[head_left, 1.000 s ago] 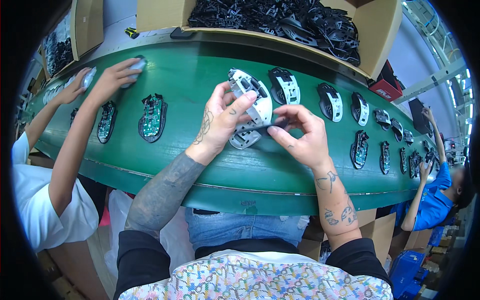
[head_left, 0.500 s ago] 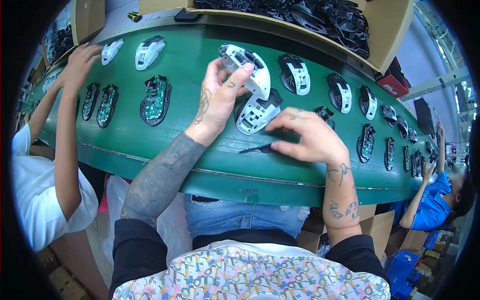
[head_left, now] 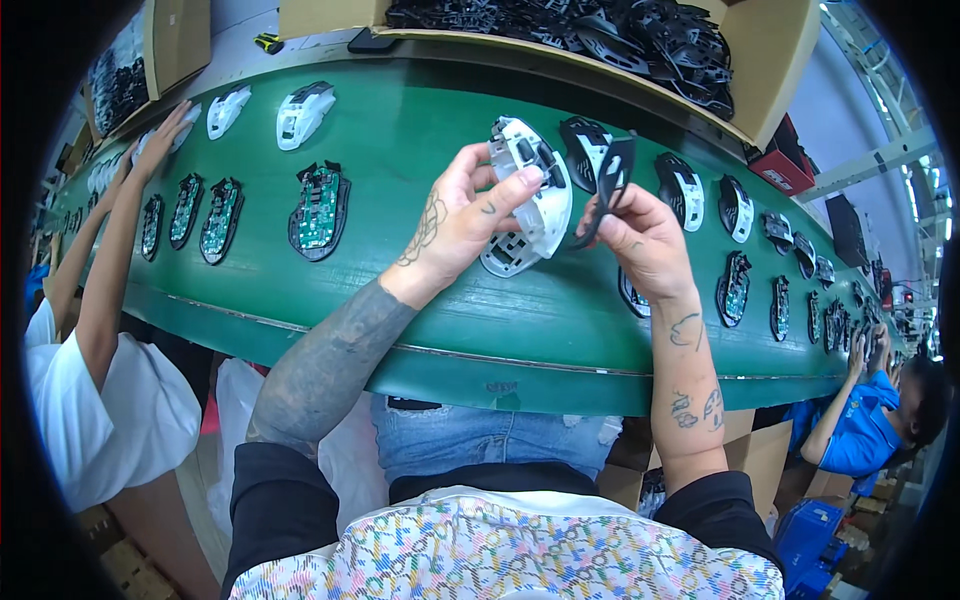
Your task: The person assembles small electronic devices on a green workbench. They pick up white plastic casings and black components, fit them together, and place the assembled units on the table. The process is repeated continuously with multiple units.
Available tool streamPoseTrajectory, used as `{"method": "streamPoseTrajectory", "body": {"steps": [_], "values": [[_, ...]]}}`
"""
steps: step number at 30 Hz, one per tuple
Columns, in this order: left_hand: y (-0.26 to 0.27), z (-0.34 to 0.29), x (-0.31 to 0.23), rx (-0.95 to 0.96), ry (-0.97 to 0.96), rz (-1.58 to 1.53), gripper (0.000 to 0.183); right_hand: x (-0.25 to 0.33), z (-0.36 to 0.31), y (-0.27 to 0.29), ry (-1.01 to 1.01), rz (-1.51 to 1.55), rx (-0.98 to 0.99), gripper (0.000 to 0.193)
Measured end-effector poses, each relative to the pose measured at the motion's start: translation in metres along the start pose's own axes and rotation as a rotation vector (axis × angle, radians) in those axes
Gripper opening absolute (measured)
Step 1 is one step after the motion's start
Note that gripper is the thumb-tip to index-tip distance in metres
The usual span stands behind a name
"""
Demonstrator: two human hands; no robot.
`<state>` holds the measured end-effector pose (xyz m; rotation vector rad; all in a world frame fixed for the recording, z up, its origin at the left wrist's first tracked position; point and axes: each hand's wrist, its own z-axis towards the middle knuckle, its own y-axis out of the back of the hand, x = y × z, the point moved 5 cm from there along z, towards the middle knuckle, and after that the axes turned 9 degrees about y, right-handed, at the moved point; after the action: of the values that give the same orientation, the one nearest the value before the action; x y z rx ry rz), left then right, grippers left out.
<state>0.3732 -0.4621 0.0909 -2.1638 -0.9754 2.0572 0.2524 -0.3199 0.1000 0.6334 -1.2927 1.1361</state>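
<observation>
My left hand (head_left: 468, 212) is closed on a white mouse shell (head_left: 552, 222), tilted above the green belt, the thumb pressing its upper part beside black pieces. In my right hand (head_left: 648, 240), a thin black plastic mouse cover (head_left: 612, 185) is pinched between thumb and fingers, just right of the shell and apart from it. Beneath the held shell, another white mouse shell (head_left: 505, 265) lies on the belt, partly hidden. Behind the cover sits a black-and-white mouse shell (head_left: 590, 145). My right wrist partly covers a dark mouse base (head_left: 632, 295).
The green belt (head_left: 420, 325) carries white shells (head_left: 305, 115) and circuit-board bases (head_left: 320, 212) at left, with black-and-white shells (head_left: 680, 190) and more bases (head_left: 733, 290) at right. A cardboard box (head_left: 770, 75) of black parts stands behind. Co-workers' hands (head_left: 160, 140) reach in from both sides.
My right hand has lifted the black cover off the belt, up beside the shell. My left hand has moved the white shell right and slightly nearer. Belt items at left have shifted slightly right.
</observation>
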Motion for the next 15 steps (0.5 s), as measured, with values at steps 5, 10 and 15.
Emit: {"method": "streamPoseTrajectory", "body": {"steps": [5, 10, 15], "values": [[-0.0019, -0.0036, -0.0015, 0.004, 0.014, 0.134, 0.06, -0.0011, 0.0002, -0.0075, -0.002, 0.026, 0.004, 0.015], [-0.0012, -0.002, -0.0019, 0.005, -0.033, 0.177, 0.064, -0.001, -0.0004, -0.0078, -0.018, 0.035, 0.032, 0.015], [-0.0017, -0.0046, -0.0043, -0.028, -0.11, 0.234, 0.07, -0.0021, -0.0003, -0.0098, -0.022, -0.003, 0.002, 0.016]]}}
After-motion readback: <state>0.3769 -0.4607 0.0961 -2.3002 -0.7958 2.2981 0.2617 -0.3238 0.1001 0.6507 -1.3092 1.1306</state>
